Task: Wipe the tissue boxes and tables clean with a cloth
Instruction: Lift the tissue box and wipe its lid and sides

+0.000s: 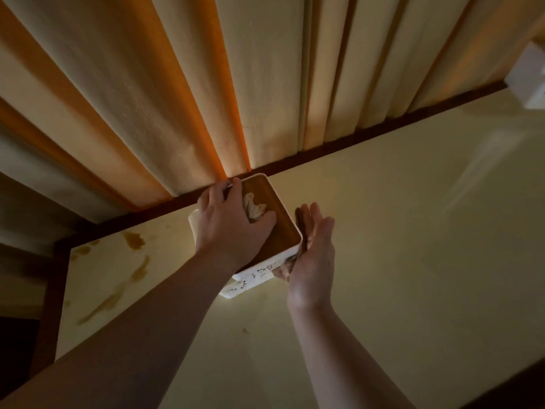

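Curtain (182, 93) hems the table (413, 231) behind; right side lies open.

Tissue box (283, 228) sits on table (413, 231) at frame centre, near its far edge, curtain (177, 98) behind. Left hand (230, 225) on box top, right hand (315, 246) against its right side. Second box (528, 75) upper right. Stains (135, 240) left of box.
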Tool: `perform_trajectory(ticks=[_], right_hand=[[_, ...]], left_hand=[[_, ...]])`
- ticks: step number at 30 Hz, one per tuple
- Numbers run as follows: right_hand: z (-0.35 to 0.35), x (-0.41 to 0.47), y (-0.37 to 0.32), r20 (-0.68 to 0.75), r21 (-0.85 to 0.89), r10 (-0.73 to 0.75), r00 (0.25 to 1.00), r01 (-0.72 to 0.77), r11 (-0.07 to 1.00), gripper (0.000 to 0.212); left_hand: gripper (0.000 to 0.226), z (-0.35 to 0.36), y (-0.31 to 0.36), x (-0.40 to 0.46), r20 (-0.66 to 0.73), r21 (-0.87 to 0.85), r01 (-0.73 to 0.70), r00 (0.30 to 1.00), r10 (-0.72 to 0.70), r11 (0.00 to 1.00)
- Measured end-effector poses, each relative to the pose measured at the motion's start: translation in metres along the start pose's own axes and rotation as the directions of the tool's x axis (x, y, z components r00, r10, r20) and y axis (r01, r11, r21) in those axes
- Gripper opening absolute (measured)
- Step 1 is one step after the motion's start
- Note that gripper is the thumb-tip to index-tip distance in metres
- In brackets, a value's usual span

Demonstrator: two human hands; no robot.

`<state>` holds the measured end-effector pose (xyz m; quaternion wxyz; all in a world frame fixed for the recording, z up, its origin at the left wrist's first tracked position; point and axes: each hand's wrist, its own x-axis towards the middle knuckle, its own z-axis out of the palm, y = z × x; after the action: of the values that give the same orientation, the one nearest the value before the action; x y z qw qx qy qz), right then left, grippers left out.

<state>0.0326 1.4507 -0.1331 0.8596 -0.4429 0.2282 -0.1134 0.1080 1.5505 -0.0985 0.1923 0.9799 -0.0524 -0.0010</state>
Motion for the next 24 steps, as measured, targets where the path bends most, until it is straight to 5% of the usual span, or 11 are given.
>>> perform_trajectory(ticks=[2,7,10,13,18,24], right_hand=[[-0.003,-0.008,0.004,-0.034,0.013,-0.023,0.999,0.024,1.000,0.099],[-0.012,0.004,0.005,-0.141,-0.045,-0.131,0.981,0.126,0.991,0.082],[-0.027,0.000,0.015,-0.073,-0.178,-0.165,0.984,0.150,0.973,0.056],[-0.042,-0.001,0.020,-0.039,-0.314,-0.173,0.984,0.152,0.937,0.055],[-0.053,0.001,0.025,0.108,-0.164,-0.088,0.990,0.105,0.981,0.069],[-0.057,0.003,0.022,0.067,-0.278,-0.113,0.991,0.127,0.952,0.059]], left_hand=[[0.093,-0.003,0.009,0.001,0.027,0.026,0.066,0.997,-0.067,0.997],[0.101,-0.020,0.019,0.014,0.118,0.210,0.071,0.988,-0.098,0.975],[0.104,-0.023,0.019,0.015,0.141,0.236,0.055,0.986,-0.090,0.970],[0.105,-0.021,0.021,0.010,0.124,0.262,0.060,0.988,-0.095,0.963],[0.104,-0.020,0.020,0.005,0.099,0.264,0.052,0.992,-0.081,0.963],[0.106,-0.020,0.016,0.008,0.095,0.283,0.026,0.994,-0.055,0.959]])
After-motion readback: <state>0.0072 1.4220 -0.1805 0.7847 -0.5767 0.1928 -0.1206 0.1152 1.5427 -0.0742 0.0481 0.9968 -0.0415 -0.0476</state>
